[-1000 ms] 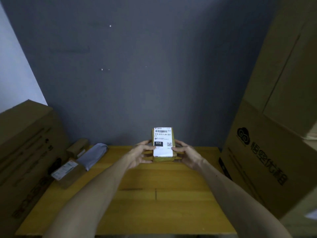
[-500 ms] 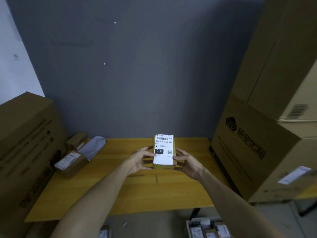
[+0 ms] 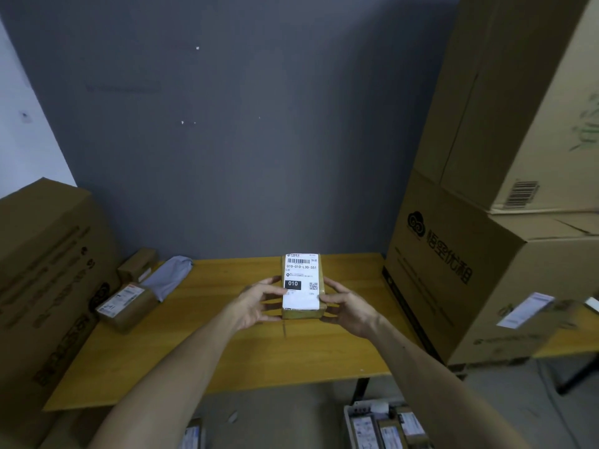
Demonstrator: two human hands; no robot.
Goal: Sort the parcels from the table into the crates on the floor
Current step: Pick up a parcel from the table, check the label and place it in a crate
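Item under handling: a small brown cardboard parcel with a white printed shipping label (image 3: 301, 285) was held between both hands, label face up, above the middle of the yellow wooden bench (image 3: 227, 351).
Left hand: the left hand (image 3: 256, 306) gripped the parcel's left edge, fingers curled around the side and thumb at the label margin.
Right hand: the right hand (image 3: 348, 307) gripped the right edge in like manner, fingers wrapped to the parcel's side.
Label: barcode, a printed code line and a black block reading 010 faced the camera, unobstructed by the fingers.
Step in hand, as judged: reading the label to choose a crate.
Destination: a white crate holding labelled parcels (image 3: 385, 426) sat on the floor below and to the right of the hands; its markings could not be read. Another labelled item (image 3: 191, 435) lay below the left forearm, mostly cut off.
Remaining stock: a brown labelled box (image 3: 126, 303), a grey soft mailer bag (image 3: 168, 278) and a second small brown box (image 3: 137, 265) lay on the bench, well to the left of the left hand.
Recommendation: keep fingertips clear of the code, confirm the number before lowering, keep both hands on until the parcel clears the bench's near edge.
Risk, as judged: the tall stacked cardboard cartons (image 3: 486, 222) stood close to the right of the right hand; swing clear of them.
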